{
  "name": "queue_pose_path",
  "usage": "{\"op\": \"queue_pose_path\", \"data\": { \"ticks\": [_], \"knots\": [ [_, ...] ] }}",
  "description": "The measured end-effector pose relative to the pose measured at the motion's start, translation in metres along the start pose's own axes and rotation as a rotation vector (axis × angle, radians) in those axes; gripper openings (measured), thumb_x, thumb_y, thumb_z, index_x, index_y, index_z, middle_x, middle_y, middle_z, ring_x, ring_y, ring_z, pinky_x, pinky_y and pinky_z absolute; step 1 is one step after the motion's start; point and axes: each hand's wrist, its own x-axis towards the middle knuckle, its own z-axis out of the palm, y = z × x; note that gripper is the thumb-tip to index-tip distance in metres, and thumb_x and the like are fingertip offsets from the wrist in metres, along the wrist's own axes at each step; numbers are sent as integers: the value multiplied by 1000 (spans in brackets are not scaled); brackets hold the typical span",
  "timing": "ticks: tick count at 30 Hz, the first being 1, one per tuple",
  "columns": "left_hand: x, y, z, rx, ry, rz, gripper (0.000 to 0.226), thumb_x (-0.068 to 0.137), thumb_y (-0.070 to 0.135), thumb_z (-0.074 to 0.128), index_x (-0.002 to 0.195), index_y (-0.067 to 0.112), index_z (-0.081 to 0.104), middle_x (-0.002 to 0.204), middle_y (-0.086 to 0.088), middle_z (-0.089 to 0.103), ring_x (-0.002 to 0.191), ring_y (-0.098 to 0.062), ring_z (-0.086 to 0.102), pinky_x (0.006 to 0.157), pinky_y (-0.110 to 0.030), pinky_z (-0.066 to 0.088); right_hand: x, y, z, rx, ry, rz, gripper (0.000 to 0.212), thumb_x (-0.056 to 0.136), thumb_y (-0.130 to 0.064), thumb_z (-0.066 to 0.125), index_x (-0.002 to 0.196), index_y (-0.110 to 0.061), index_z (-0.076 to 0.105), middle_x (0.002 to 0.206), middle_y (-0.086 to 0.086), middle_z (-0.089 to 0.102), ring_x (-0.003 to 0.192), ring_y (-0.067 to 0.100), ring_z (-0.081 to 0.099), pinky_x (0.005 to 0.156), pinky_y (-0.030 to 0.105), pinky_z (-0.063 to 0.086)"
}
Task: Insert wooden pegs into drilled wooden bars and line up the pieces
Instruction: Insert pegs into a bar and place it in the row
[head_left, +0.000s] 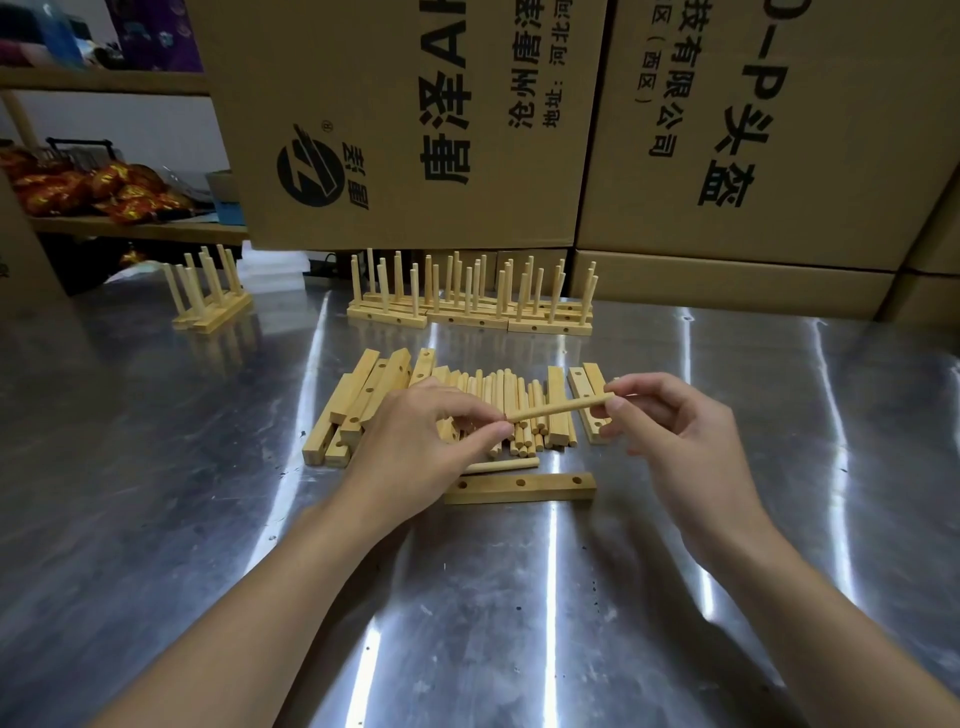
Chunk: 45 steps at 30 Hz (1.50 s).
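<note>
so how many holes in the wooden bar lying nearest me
3 on the pale drilled wooden bar: left end, middle, right end; the left hand may hide another.

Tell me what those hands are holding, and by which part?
One wooden peg: the left hand pinches its left end, the right hand its right end.

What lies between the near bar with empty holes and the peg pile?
One loose peg, flat on the table between bar and pile, in the head view. Left hand and right hand pinch another peg over the pile.
</note>
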Motion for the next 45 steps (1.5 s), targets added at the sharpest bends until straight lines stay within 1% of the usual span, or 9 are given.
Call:
{"op": "queue_pose_path", "data": {
  "ticks": [4, 9, 15, 22, 29, 34, 37, 40, 45],
  "knots": [
    [0, -1, -1, -13, 7, 3, 11, 86, 42, 84, 97, 41, 81, 88, 27, 74, 93, -6, 66, 78, -30, 53, -2, -2, 2, 1, -14, -22, 10, 98, -3, 68, 100, -10, 74, 88, 6, 80, 77, 8, 73, 64, 11, 50],
    [0, 0, -1, -26, 31, 17, 18, 86, 58, 76, 96, 43, 79, 89, 28, 72, 90, -4, 68, 74, -21, 48, -2, -2, 2, -5, -47, -35, 12, 98, -2, 68, 101, -12, 73, 90, 4, 80, 80, 9, 73, 66, 12, 51],
    [1, -3, -2, 11, -3, 8, 32, 84, 66, 69, 102, 43, 81, 87, 27, 73, 89, -3, 66, 77, -32, 54, -3, -1, 2, -15, -90, -37, 13, 98, -6, 70, 101, -18, 75, 94, 5, 79, 87, 12, 74, 71, 15, 53],
    [-1, 3, 0, 21, -153, 30, 13, 87, 53, 77, 99, 50, 79, 91, 35, 71, 98, -3, 61, 80, -29, 49, -5, 0, 6, 8, -150, 73, 13, 99, -23, 70, 107, -27, 80, 97, -2, 78, 84, 7, 70, 71, 29, 49],
    [2, -4, -30, 493, -383, 25, 66, 65, 97, 59, 106, 50, 78, 95, 25, 58, 98, 1, 41, 74, -27, 37, -2, 6, 3, -2, -21, 112, 11, 100, -30, 69, 99, -27, 80, 96, -2, 80, 81, 8, 70, 68, 28, 49],
    [1, -6, -31, 500, -462, -35, 52, 67, 85, 75, 102, 47, 79, 100, 27, 55, 102, 6, 38, 77, -25, 36, 3, 9, -2, -1, 52, 148, 12, 100, -30, 69, 96, -25, 80, 92, 0, 79, 79, 12, 71, 62, 24, 47],
    [2, -7, -29, 379, -464, -100, 31, 71, 75, 81, 88, 48, 76, 102, 24, 57, 103, 5, 42, 81, -28, 41, 4, 9, -3, 10, 58, 152, 13, 100, -29, 69, 97, -23, 80, 92, 2, 79, 78, 12, 71, 64, 26, 47],
    [6, 0, -31, -22, -326, -179, 33, 76, 70, 80, 92, 41, 79, 100, 20, 67, 96, 5, 57, 81, -30, 44, 5, 6, -5, 80, 78, 155, 11, 100, -23, 68, 99, -17, 78, 93, 7, 79, 74, 11, 71, 63, 25, 47],
    [6, 13, -23, -670, -186, -327, 29, 95, 43, 73, 109, 19, 81, 109, -9, 80, 105, -25, 78, 87, -33, 63, 3, 2, -5, 170, 34, 79, 9, 97, -7, 70, 98, -14, 75, 91, 7, 79, 79, 16, 73, 60, 18, 52]
  ]
}}
